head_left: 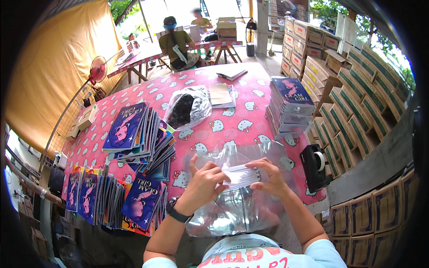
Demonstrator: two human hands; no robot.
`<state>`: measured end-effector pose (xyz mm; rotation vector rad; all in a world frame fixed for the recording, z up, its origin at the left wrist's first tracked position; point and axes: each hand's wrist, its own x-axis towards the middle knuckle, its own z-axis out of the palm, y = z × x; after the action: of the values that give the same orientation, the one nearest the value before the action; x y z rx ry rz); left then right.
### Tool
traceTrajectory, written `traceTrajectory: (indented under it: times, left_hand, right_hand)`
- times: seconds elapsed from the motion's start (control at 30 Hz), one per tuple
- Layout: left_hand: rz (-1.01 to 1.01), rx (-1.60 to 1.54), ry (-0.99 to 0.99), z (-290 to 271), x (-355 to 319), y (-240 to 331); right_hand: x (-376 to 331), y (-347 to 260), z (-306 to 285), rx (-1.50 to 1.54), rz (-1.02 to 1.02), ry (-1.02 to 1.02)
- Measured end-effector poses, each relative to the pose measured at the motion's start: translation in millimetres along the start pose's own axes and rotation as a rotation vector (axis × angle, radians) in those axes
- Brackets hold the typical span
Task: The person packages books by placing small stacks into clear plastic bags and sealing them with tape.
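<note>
- In the left hand (206, 179): the left end of a slim stack of white, paper-like pieces (241, 177), taken between curled fingers and thumb, with one finger raised clear.
- In the right hand (271, 177): the stack's other end, fingertips at the far corner, thumb at the near one, partly spread.
- Beneath that stack: large, glossy clear plastic sheets or bags (237, 214), laid over the near edge of a pink, cat-patterned tablecloth (156, 91); no notebook visible inside.
- Probably done: a squared stack of dark-blue-covered notebooks (290, 109) at the right, shiny as if wrapped, though hard to confirm.
- Apparently left: loose, purple-blue-covered spiral notebooks (125, 127), fanned in piles at the left, without visible wrapping.
- Untouched, near the right forearm: a black tape dispenser (309, 167) with a white roll.
</note>
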<state>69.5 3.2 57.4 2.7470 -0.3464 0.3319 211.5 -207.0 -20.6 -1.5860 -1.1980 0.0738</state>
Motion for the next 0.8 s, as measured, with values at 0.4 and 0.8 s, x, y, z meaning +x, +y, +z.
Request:
traceTrajectory:
  times: [0.4,0.8]
  left_hand:
    - [0.089,-0.214,0.268,-18.5,-24.9,8.0]
    - [-0.212,-0.449,0.609,19.9,-75.3,-28.6]
  right_hand:
    - [2.6,-14.7,6.8,-0.265,-0.096,-0.251]
    - [5.9,-19.8,-21.9,0.151,0.098,-0.363]
